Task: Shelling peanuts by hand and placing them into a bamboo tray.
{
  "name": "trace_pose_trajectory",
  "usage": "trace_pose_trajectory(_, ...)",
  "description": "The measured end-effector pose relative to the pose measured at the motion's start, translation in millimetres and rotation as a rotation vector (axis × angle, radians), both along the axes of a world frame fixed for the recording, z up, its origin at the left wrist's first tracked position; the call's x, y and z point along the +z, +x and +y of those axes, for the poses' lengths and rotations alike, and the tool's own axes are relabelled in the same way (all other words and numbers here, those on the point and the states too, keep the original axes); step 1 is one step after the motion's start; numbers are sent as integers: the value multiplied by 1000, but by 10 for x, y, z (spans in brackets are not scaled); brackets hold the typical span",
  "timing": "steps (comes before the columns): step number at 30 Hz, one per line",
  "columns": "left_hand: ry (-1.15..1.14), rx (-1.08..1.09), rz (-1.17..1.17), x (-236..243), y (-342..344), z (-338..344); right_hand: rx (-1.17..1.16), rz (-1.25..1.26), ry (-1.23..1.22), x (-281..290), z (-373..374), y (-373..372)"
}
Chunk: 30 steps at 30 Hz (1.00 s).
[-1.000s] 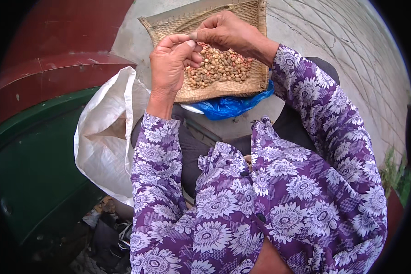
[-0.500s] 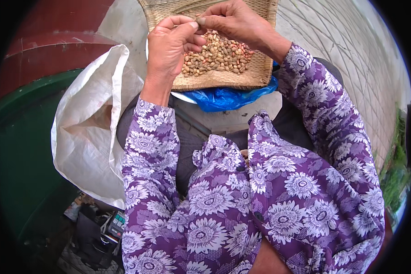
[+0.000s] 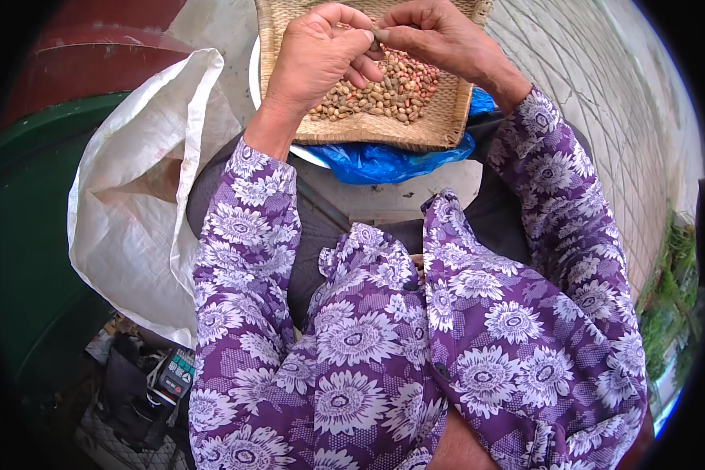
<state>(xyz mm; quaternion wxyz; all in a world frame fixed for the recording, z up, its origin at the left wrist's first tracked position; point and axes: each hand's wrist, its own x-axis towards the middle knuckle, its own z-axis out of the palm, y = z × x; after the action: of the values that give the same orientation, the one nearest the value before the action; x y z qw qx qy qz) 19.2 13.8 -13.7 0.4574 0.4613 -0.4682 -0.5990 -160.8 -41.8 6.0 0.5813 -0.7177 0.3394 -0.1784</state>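
Observation:
Over a shallow woven basket [image 3: 446, 129], my left hand [image 3: 321, 59] and my right hand [image 3: 439, 39] meet fingertip to fingertip. Between their thumbs and forefingers they pinch a small grey-brown peanut [image 3: 376, 39], mostly covered by the fingers. Both hands are closed on it; the lower fingers of the left curl loosely under. Beneath them lies a heap of peanuts [image 3: 392, 94], mostly tan and brown, with pinkish-red ones on the right side. My hands hide the heap's upper left part.
Under the basket show a blue plastic bag [image 3: 399, 160] and the rim of a white basin [image 3: 254, 74]. To the left gapes a white woven sack [image 3: 125, 180], beside a large green container [image 3: 23, 204]. Dark items and a small box [image 3: 172, 376] lie at lower left.
The view has shifted slightly, so basket and hands appear farther right and the sack farther left. My hands keep their pinch on the peanut over the basket.

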Motion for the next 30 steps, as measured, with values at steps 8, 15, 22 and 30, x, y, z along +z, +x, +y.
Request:
trace_pose_trajectory(8, 36, -6, 53, 106, -3, 13, 25, -36, -81, -33, -27, 6)
trace_pose_trajectory(15, 108, -9, 118, 103, -39, 60, 10, -56, 2, -55, 40, -30)
trace_pose_trajectory(22, 118, -12, 124, 129, -10, 76, 22, -63, 30, 100, 67, 8)
trace_pose_trajectory(30, 119, -45, 76, 213, 15, 80, 32, -69, -151, 5, 73, 32)
